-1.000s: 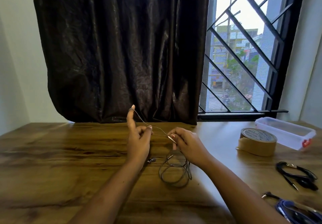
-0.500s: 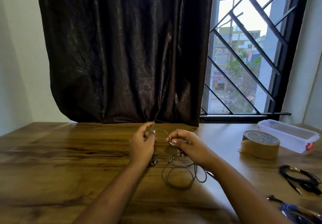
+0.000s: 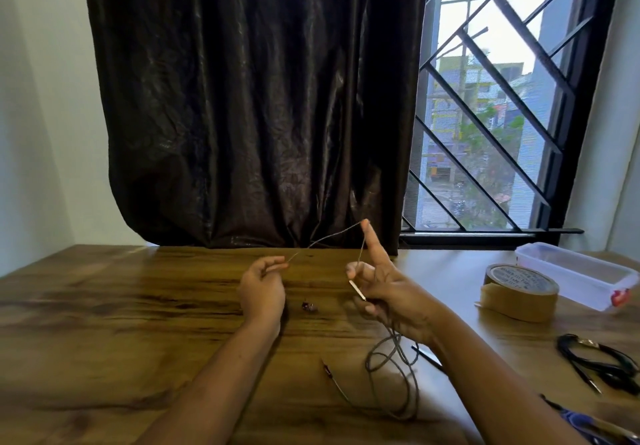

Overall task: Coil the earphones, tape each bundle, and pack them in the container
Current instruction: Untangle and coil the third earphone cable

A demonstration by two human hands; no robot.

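The earphone cable (image 3: pixel 396 339) is thin, limp and light, so it tangles easily; it is best pinched along the wire, not at the buds. The left hand (image 3: pixel 263 285) pinches one stretch. The right hand (image 3: pixel 384 285) drapes it over a raised forefinger and seemingly grips it below. Slack loops lie on the surface (image 3: pixel 138 306) at its 6 o'clock.

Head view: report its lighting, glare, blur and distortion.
In the head view, the sky through the window is blown out, while the curtain stays dark with a faint sheen. Daylight glares off the table beside the tape roll. The earphone cable looks thin and soft. Wide-angle distortion leans the uprights at the edges.
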